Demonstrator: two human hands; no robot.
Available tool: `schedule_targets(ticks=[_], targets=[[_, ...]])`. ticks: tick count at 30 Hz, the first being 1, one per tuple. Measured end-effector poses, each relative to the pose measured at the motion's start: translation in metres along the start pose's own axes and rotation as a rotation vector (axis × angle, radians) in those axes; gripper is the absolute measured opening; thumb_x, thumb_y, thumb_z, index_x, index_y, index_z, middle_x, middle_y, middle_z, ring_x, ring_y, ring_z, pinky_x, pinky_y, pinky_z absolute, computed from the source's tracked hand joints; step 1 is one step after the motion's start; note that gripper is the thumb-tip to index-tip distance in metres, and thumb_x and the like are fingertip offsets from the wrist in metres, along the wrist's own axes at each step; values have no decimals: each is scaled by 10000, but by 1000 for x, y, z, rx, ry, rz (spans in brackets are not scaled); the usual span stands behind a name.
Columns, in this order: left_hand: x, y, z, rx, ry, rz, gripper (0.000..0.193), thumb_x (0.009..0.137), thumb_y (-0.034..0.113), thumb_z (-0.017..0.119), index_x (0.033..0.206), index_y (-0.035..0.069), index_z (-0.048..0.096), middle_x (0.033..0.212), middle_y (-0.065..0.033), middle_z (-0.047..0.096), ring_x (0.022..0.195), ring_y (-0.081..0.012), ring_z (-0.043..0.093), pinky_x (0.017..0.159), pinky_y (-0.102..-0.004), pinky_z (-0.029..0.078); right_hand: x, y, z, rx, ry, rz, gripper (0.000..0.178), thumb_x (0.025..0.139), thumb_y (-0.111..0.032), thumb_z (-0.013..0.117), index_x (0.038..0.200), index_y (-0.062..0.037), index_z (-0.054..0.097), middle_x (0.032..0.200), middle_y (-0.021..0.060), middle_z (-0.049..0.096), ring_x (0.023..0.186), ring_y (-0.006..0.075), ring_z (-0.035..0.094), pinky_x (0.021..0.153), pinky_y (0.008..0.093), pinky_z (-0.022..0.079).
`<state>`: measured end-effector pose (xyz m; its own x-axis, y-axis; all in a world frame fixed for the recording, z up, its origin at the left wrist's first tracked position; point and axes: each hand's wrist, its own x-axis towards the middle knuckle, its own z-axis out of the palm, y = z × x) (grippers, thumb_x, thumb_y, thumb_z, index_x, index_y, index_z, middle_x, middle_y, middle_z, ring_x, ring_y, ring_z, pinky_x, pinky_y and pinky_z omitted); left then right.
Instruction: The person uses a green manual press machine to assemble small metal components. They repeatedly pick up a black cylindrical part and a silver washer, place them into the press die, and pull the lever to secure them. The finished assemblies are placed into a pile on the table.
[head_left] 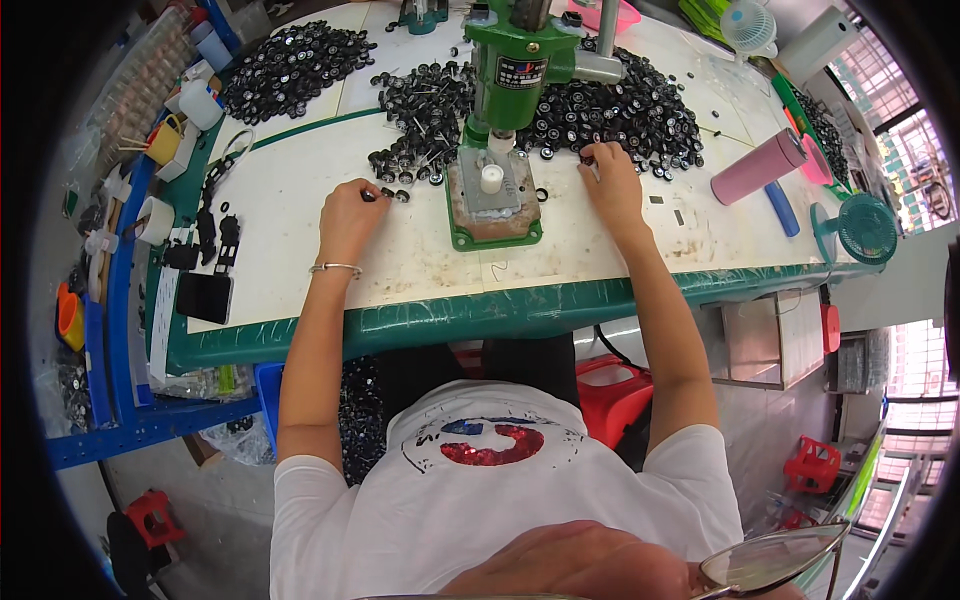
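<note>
Wheel (370, 196) pinched in L hand (347, 213); R hand (612, 188) at pile (655, 122) edge, grip: can't tell. Tip: seat wheel sq. on white post (491, 180), hands clear of press ram (501, 141).

We see glossy green paint on the tall metal press (520, 42), and bare, shiny metal on its silver horizontal bar (598, 68). The brownish square metal block (500, 229) looks rough and stained, while the small white cylindrical cap (491, 180) looks smooth — plastic, as far as we can tell. We read the small round black wheel-like pieces (300, 75) as plastic with shiny, metallic-looking centres. The broad white tabletop (410, 265) looks smooth but scuffed to us; its glossy green edge covering (450, 315) is scratched. The pink cylindrical bottle (752, 172) has a satin sheen — the black rectangular slab (205, 298), a glassy one. We also see a soft white cloth shirt (420, 520) bearing glittering red sequins (500, 448), and a smooth red plastic stool (607, 412).
</note>
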<state>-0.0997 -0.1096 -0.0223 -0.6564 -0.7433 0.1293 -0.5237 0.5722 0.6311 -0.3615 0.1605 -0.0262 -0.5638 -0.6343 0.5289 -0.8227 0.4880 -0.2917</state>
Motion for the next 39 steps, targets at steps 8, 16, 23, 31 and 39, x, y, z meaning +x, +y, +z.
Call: schedule_targets(ticks=[8, 16, 23, 31, 39], targets=[[-12, 15, -12, -680, -94, -92, 138, 788, 94, 742, 897, 24, 692, 715, -40, 673, 591, -38, 556, 485, -173, 365, 7, -33, -4, 491, -53, 53, 189, 846, -78, 656, 1028, -37, 630, 940, 79, 619, 819, 186, 626, 720, 298, 496], [-14, 46, 18, -850, -148, -6, 195, 776, 116, 766, 942, 31, 709, 712, -20, 678, 589, -33, 566, 478, -173, 362, 15, -105, -6, 731, -338, 104, 218, 896, -161, 638, 1050, -11, 676, 967, 32, 639, 887, 109, 594, 779, 267, 477], [-12, 73, 24, -941, -183, 72, 169, 768, 88, 770, 927, 50, 725, 741, -2, 676, 606, -31, 554, 510, -181, 387, 12, -105, -9, 936, -420, 227, 270, 890, -182, 634, 1114, -35, 667, 961, 43, 632, 837, 106, 570, 741, 272, 464], [1, 92, 49, -931, -180, 238, 129, 780, 90, 753, 898, 43, 725, 759, 37, 663, 651, -18, 539, 582, -190, 438, 44, -66, -37, 1151, -144, 429, 321, 908, -160, 624, 1209, -50, 621, 960, 5, 648, 792, 79, 575, 743, 231, 467], [7, 98, 62, -1084, -187, 281, 130, 765, 65, 753, 891, 42, 730, 778, 19, 678, 676, -29, 566, 615, -205, 468, 160, -130, -128, 1250, 212, 442, 237, 938, -279, 524, 910, -65, 622, 744, 10, 570, 596, 116, 510, 539, 218, 396]])
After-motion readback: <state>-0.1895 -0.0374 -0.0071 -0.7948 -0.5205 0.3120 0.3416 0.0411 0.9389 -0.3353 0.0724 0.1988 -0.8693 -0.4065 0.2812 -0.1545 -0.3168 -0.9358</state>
